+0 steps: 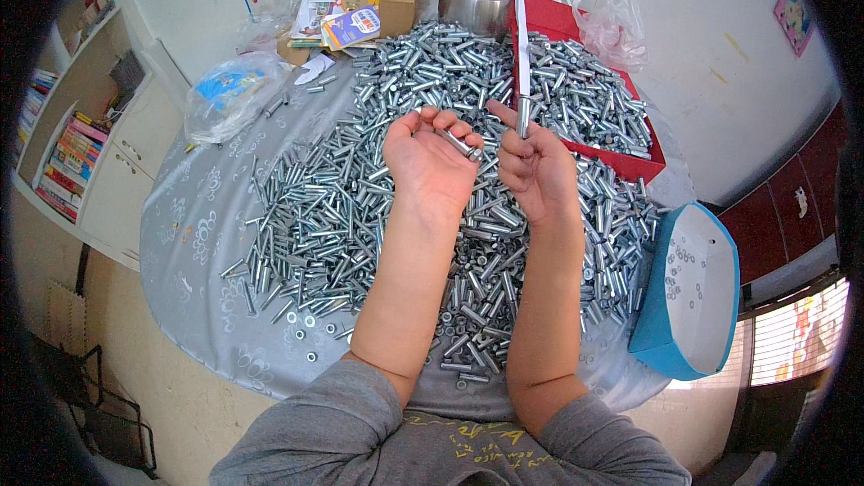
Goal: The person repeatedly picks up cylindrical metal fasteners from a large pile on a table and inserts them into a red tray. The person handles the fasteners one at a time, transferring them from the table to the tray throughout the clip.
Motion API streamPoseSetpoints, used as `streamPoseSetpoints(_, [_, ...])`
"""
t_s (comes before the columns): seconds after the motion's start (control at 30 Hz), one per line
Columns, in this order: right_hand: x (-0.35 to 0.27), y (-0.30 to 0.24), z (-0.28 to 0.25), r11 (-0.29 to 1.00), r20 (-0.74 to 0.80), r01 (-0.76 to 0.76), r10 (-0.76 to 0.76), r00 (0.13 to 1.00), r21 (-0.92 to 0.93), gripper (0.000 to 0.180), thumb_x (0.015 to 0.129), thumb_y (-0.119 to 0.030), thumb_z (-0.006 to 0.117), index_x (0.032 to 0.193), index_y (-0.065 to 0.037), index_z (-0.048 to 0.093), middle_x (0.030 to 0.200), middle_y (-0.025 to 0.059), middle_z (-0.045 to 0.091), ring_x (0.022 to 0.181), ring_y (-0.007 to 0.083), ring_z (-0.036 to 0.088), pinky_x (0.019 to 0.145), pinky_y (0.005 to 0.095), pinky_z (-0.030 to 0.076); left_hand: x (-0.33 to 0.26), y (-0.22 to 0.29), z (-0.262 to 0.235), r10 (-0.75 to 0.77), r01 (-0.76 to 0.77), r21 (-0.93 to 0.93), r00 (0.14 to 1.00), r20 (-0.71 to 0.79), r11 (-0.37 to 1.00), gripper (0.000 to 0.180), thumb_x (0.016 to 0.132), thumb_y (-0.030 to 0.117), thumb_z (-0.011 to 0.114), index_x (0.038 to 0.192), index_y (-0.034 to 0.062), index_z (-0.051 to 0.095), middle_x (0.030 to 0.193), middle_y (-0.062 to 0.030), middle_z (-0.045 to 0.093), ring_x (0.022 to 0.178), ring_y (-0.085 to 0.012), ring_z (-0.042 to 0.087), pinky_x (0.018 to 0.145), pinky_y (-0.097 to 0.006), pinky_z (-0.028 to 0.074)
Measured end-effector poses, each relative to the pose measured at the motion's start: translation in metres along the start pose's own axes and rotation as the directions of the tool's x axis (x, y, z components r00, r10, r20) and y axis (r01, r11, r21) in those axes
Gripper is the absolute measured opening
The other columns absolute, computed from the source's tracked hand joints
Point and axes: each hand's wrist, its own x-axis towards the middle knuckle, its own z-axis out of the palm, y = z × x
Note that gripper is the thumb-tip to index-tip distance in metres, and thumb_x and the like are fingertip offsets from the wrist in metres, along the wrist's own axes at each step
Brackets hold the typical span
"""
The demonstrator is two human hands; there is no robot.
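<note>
Left hand point(430, 166) curled round a metal tube point(458, 143), right hand point(544, 173) pinching another tube point(524, 115); red box point(633, 165) and pot point(478, 2) kinda crowd the surface point(200, 220).

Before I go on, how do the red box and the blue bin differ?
The red box is heaped with metal cylinders; the blue bin shows scattered small rings. The red box's inside is red; the blue bin's is pale. The red box sits farther from the person than the blue bin. Both stand open.

I look down from the wearer's head through a fisheye camera. It faces the nearby table point(184, 256), with the wall point(711, 58) beyond.
</note>
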Motion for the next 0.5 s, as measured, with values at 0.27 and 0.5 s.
streamPoseSetpoints(0.27, [-0.006,-0.002,0.012,0.977,-0.043,-0.009,0.0,0.999,-0.214,0.067,0.079,-0.052,0.036,0.106,0.008,0.043,0.043,-0.0086,0.017,0.034,0.0008,0.013,0.032,0.0177,0.008,-0.001,0.001,0.001,-0.004,0.004,0.002,1.0,-0.004,1.0,0.015,0.078,0.018,0.031,0.069,0.0082,0.037,0.058,-0.0002,0.036,0.053,-0.0131,0.033,0.053,-0.027,0.029])
streamPoseSetpoints(0.5, [0.005,0.008,0.006,0.788,-0.124,0.303,-0.428,0.895,-0.536,0.046,0.078,-0.035,0.05,0.109,-0.001,0.047,0.08,0.0056,0.053,0.065,0.0094,0.047,0.054,0.0204,0.038,0.0,0.0,0.001,-0.002,0.002,0.016,1.0,0.0,1.0,0.016,0.078,0.018,0.03,0.069,0.0083,0.038,0.058,-0.0005,0.037,0.054,-0.0135,0.034,0.054,-0.028,0.03])
